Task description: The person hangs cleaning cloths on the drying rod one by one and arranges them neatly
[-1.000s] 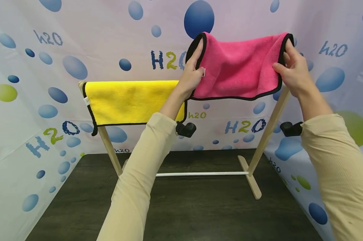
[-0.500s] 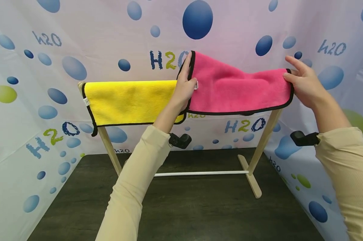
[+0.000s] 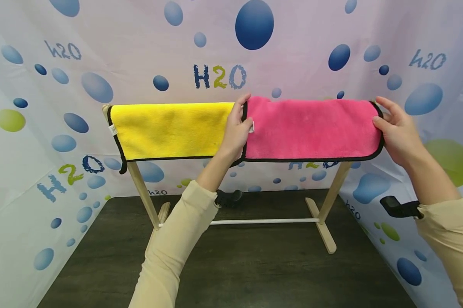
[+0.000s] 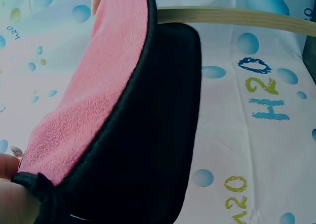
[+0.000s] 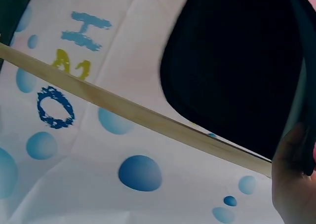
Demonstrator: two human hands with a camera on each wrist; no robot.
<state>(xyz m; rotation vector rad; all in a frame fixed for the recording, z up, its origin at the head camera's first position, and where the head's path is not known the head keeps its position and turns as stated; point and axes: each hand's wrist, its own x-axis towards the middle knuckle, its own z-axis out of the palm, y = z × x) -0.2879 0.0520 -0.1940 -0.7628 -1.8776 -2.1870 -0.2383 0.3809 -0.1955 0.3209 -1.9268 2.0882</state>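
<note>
A pink towel with black edging [image 3: 312, 130] hangs folded over the top of a wooden rack, on its right half. At the towel's left edge, beside a small white label, my left hand [image 3: 234, 134] pinches the cloth with the thumb in front. My right hand [image 3: 402, 134] holds the right edge, thumb on the pink face and index finger reaching over the top. The left wrist view shows the pink towel [image 4: 98, 105] and its dark hanging back layer. In the right wrist view the right hand [image 5: 291, 184] grips the edge beside the wooden post.
A yellow towel [image 3: 173, 132] hangs on the rack's left half, its right end next to the pink one. The rack has wooden legs [image 3: 333, 192] and a white lower bar [image 3: 266, 221]. It stands on a dark table [image 3: 254, 265] before a patterned curtain [image 3: 293, 55].
Both hands have come down with the pink towel, from held up above the rack to lying over its top. The right hand has also shifted right. The yellow towel has stayed put.
</note>
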